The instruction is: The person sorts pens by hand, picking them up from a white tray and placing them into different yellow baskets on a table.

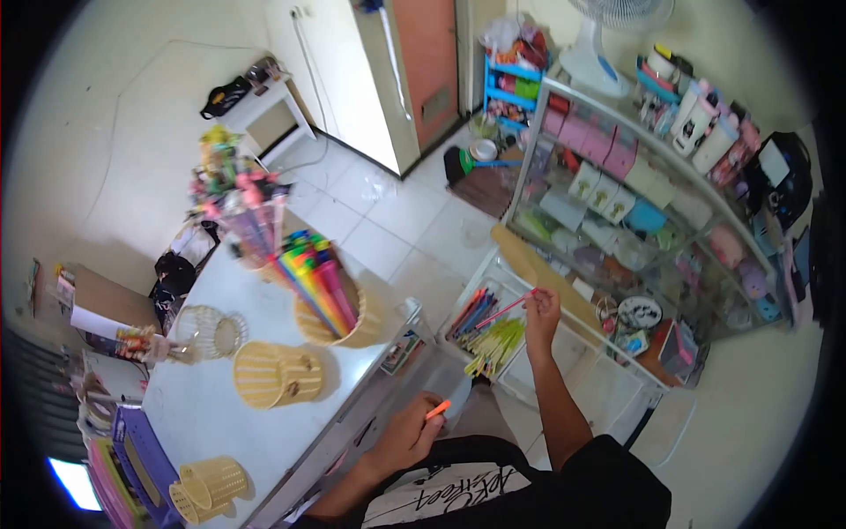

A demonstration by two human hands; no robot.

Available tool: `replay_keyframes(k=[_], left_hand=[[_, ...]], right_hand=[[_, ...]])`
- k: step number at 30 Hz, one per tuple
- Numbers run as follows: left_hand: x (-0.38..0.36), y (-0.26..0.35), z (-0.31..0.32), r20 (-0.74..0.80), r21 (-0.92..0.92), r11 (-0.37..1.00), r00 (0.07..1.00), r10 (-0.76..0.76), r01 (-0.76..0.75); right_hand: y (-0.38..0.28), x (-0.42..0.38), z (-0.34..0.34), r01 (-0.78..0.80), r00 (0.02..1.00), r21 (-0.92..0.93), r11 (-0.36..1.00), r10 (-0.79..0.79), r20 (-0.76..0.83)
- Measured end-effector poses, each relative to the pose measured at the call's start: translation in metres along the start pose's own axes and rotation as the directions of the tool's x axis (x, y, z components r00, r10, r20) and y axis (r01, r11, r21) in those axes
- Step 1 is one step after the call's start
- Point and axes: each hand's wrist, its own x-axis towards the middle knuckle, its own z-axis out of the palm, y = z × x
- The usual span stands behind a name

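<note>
My left hand (404, 438) is closed around a short orange pen (438, 410), whose end sticks out past the fingers; the rest is hidden in the palm. Farther right, my right hand (543, 316) pinches a slim pink pen (504, 311) over a white tray (517, 381). Inside that tray lie blue and orange pens (478, 309) and a bunch of yellow-green pens (497, 346). A yellow basket (361, 316) full of bright highlighters and coloured pens (323, 279) stands on the table to the left.
On the white table (198, 388) are a striped yellow basket (264, 375), a wire basket (207, 333), small perforated baskets (211, 485) and a holder of decorated pens (251, 212). A glass cabinet (608, 189) bearing a fan (599, 53) stands at right.
</note>
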Motion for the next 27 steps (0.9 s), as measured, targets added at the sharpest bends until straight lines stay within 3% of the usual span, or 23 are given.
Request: replay_keyframes(k=[1, 2, 4, 5, 7, 8, 10, 13, 15, 17, 18, 20, 22, 24, 26, 27], left_hand=[[-0.001, 0.014, -0.013, -0.093, 0.005, 0.974, 0.970, 0.226, -0.226], [-0.002, 0.023, -0.024, -0.123, 0.013, 0.970, 0.962, 0.244, -0.245], [-0.005, 0.039, -0.046, -0.296, 0.157, 0.866, 0.814, 0.500, -0.475], [-0.005, 0.048, -0.055, -0.312, 0.162, 0.862, 0.803, 0.507, -0.481], [-0.004, 0.065, -0.071, -0.348, 0.444, 0.815, 0.767, 0.540, -0.372], [-0.001, 0.068, -0.074, -0.358, 0.443, 0.812, 0.756, 0.548, -0.379], [0.007, 0.072, -0.076, -0.425, 0.378, 0.900, 0.823, 0.377, -0.217], [0.009, 0.073, -0.077, -0.436, 0.422, 0.878, 0.798, 0.416, -0.227], [0.008, 0.071, -0.077, -0.443, 0.419, 0.880, 0.796, 0.413, -0.223], [0.007, 0.068, -0.078, -0.438, 0.417, 0.877, 0.792, 0.425, -0.240], [0.005, 0.068, -0.079, -0.447, 0.413, 0.878, 0.787, 0.425, -0.240], [0.004, 0.070, -0.082, -0.415, 0.409, 0.877, 0.804, 0.426, -0.253], [0.003, 0.070, -0.082, -0.432, 0.383, 0.880, 0.788, 0.439, -0.280], [0.001, 0.071, -0.083, -0.447, 0.359, 0.882, 0.773, 0.450, -0.306], [0.000, 0.074, -0.084, -0.443, 0.247, 0.931, 0.823, 0.355, -0.268], [0.000, 0.073, -0.083, -0.451, 0.244, 0.933, 0.820, 0.352, -0.266]], right_hand=[[-0.038, 0.005, 0.013, 0.066, 0.998, 0.050, 0.997, -0.067, 0.015], [-0.079, 0.006, 0.026, 0.124, 0.991, 0.099, 0.987, -0.128, 0.029], [-0.168, 0.003, 0.056, 0.258, 0.962, 0.157, 0.953, -0.269, 0.050], [-0.200, 0.003, 0.068, 0.334, 0.936, 0.197, 0.922, -0.350, 0.048], [-0.262, -0.005, 0.090, 0.466, 0.864, 0.297, 0.833, -0.501, 0.052], [-0.291, -0.014, 0.103, 0.519, 0.817, 0.359, 0.775, -0.574, 0.058], [-0.332, -0.031, 0.129, 0.579, 0.750, 0.400, 0.711, -0.656, 0.082], [-0.349, -0.041, 0.168, 0.706, 0.530, 0.409, 0.578, -0.814, 0.238], [-0.351, -0.056, 0.191, 0.831, 0.393, 0.215, 0.512, -0.816, 0.425], [-0.340, -0.059, 0.214, 0.936, 0.153, 0.176, 0.305, -0.803, 0.577], [-0.333, -0.062, 0.219, 0.937, 0.143, 0.181, 0.299, -0.801, 0.582], [-0.320, -0.070, 0.222, 0.992, 0.000, 0.086, 0.098, -0.659, 0.752], [-0.322, -0.075, 0.216, 0.994, -0.018, 0.086, 0.073, -0.649, 0.761], [-0.341, -0.085, 0.200, 1.000, 0.013, 0.001, 0.019, -0.748, 0.663], [-0.351, -0.096, 0.179, 1.000, 0.017, -0.015, 0.010, -0.758, 0.652], [-0.348, -0.103, 0.168, 0.937, 0.156, 0.113, 0.330, -0.686, 0.711]])
